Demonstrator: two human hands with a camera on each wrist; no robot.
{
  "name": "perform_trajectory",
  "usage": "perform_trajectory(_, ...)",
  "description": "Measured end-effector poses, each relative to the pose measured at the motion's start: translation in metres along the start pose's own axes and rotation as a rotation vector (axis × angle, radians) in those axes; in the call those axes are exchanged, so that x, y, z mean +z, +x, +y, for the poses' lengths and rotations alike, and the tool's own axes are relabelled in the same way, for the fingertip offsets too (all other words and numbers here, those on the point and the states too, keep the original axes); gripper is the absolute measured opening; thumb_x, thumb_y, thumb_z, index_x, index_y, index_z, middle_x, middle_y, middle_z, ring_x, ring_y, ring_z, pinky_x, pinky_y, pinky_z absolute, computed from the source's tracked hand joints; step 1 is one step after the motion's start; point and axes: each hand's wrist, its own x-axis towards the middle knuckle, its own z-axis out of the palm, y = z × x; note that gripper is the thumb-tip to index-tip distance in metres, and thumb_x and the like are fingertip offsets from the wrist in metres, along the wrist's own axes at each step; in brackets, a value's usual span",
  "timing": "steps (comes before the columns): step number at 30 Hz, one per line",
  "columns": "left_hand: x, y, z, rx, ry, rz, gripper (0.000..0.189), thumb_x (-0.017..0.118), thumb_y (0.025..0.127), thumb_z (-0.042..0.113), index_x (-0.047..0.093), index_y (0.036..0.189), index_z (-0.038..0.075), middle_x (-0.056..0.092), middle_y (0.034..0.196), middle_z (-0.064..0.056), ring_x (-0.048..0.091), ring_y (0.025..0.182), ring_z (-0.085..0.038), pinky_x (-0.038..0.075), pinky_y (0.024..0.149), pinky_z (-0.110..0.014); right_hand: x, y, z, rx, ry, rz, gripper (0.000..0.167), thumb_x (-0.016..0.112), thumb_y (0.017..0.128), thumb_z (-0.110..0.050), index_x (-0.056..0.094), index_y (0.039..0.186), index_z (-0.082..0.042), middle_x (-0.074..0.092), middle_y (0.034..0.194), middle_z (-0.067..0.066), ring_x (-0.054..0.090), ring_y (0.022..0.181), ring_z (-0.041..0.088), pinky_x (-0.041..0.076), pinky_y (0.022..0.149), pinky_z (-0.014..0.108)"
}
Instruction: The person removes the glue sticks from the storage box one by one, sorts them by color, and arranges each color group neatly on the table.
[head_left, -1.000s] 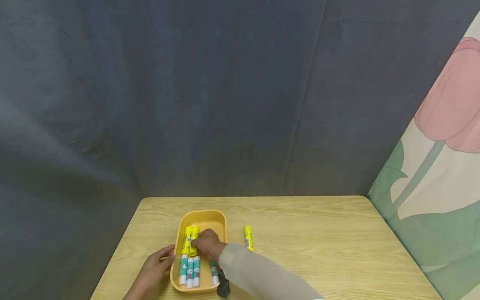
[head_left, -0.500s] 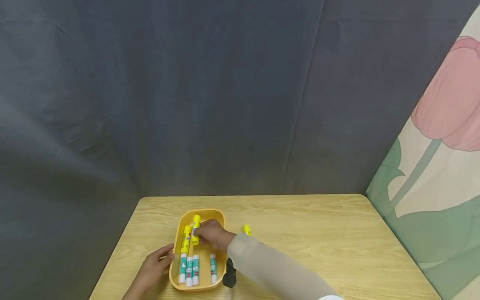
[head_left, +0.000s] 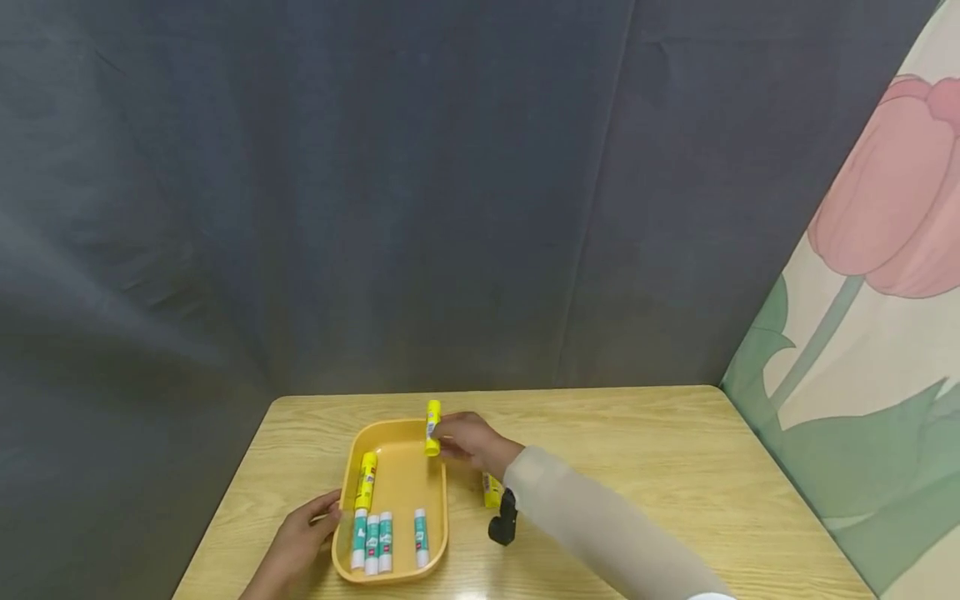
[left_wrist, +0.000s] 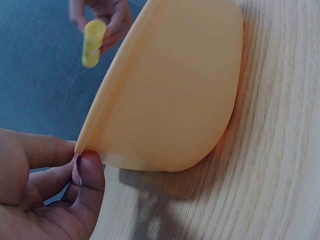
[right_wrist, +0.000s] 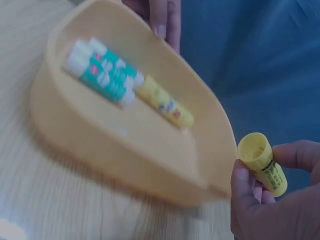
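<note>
In the head view, a yellow glue stick (head_left: 432, 427) stands nearly upright in my right hand (head_left: 474, 440), over the far right rim of an orange-yellow plastic tray (head_left: 405, 477). Thumb and fingers pinch the stick round its barrel; its hollow end shows in the right wrist view. My left hand (head_left: 298, 537) holds the tray's left side, thumb and forefinger pinching the rim in the left wrist view. Inside the tray lie another yellow glue stick (head_left: 365, 482) along the left wall and several teal-and-white glue sticks (head_left: 372, 546) at the near end.
One more yellow glue stick (head_left: 491, 492) lies on the wooden table (head_left: 615, 467) right of the tray, partly hidden by the right forearm. A black device (head_left: 504, 521) hangs at the right wrist. A dark curtain (head_left: 450, 208) stands behind the table, a flowered cloth (head_left: 862, 333) to the right.
My right hand has lifted the yellow glue stick from beside the other yellow one and carried it up and right to the tray's far right rim. The left hand keeps its hold.
</note>
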Motion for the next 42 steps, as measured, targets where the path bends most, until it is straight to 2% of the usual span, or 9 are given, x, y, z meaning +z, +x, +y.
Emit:
perform_trajectory(7,-0.001,-0.002,0.002,-0.012,0.007,-0.005,0.047,0.057,0.1,0.023,0.05,0.14,-0.001,0.053,0.124,-0.016,0.057,0.111,-0.028,0.058,0.082,-0.036,-0.042,-0.006,0.01,0.022,-0.029,0.076,0.058,0.066,0.088,-0.008,0.044,0.139,0.008,0.06,0.111,0.014,0.061,0.079,0.014,0.059,0.075,0.027)
perform_trajectory(10,0.0,-0.002,0.003,-0.009,0.008,-0.001,0.046,0.057,0.1,0.022,0.05,0.14,-0.001,0.054,0.124,-0.016,0.058,0.111,-0.028,0.058,0.082,-0.035,-0.056,-0.01,0.015,0.024,-0.038,0.095,0.058,0.065,0.088,-0.008,0.043,0.139,0.01,0.059,0.111,0.015,0.061,0.081,0.015,0.058,0.075,0.027)
perform_trajectory(15,0.0,-0.003,0.002,0.006,0.02,-0.004,0.047,0.056,0.101,0.022,0.049,0.14,-0.002,0.054,0.125,-0.017,0.059,0.111,-0.03,0.058,0.081,-0.034,-0.076,-0.014,0.028,0.015,-0.077,0.112,0.056,0.063,0.09,-0.007,0.041,0.137,0.012,0.06,0.113,0.019,0.064,0.091,0.021,0.057,0.085,0.037)
perform_trajectory(18,0.0,-0.003,0.002,0.006,0.021,-0.008,0.047,0.056,0.101,0.022,0.049,0.14,-0.002,0.055,0.126,-0.017,0.058,0.113,-0.032,0.058,0.081,-0.035,-0.085,-0.014,0.036,0.011,-0.095,0.127,0.053,0.061,0.09,-0.006,0.041,0.136,0.013,0.06,0.112,0.021,0.065,0.089,0.022,0.056,0.087,0.041)
perform_trajectory(22,-0.001,-0.003,0.002,-0.001,0.027,-0.01,0.048,0.056,0.101,0.023,0.048,0.141,-0.002,0.055,0.127,-0.018,0.058,0.113,-0.032,0.058,0.082,-0.035,-0.092,-0.015,0.043,0.024,-0.113,0.171,0.051,0.062,0.089,-0.004,0.043,0.134,0.014,0.06,0.11,0.019,0.062,0.084,0.02,0.057,0.081,0.038)
perform_trajectory(30,0.001,-0.002,0.003,-0.001,0.018,-0.004,0.047,0.056,0.101,0.021,0.048,0.141,-0.002,0.055,0.129,-0.02,0.061,0.11,-0.03,0.058,0.082,-0.037,-0.098,-0.018,0.06,0.058,-0.168,0.208,0.049,0.063,0.085,0.0,0.046,0.129,0.014,0.056,0.111,0.019,0.061,0.089,0.023,0.058,0.074,0.033)
perform_trajectory(38,0.002,-0.002,0.003,0.019,0.034,0.004,0.045,0.055,0.101,0.019,0.049,0.14,-0.002,0.053,0.132,-0.021,0.058,0.115,-0.034,0.057,0.084,-0.037,-0.096,-0.032,0.055,0.036,-0.28,0.237,0.04,0.065,0.086,0.001,0.048,0.119,0.014,0.055,0.106,0.023,0.061,0.085,0.026,0.059,0.069,0.032)
perform_trajectory(42,0.001,-0.002,0.003,0.027,0.04,0.004,0.045,0.055,0.101,0.019,0.049,0.14,-0.002,0.052,0.133,-0.022,0.056,0.117,-0.036,0.057,0.085,-0.037,-0.097,-0.034,0.06,0.035,-0.344,0.253,0.039,0.067,0.084,0.001,0.049,0.117,0.013,0.055,0.105,0.022,0.06,0.084,0.026,0.059,0.068,0.034)
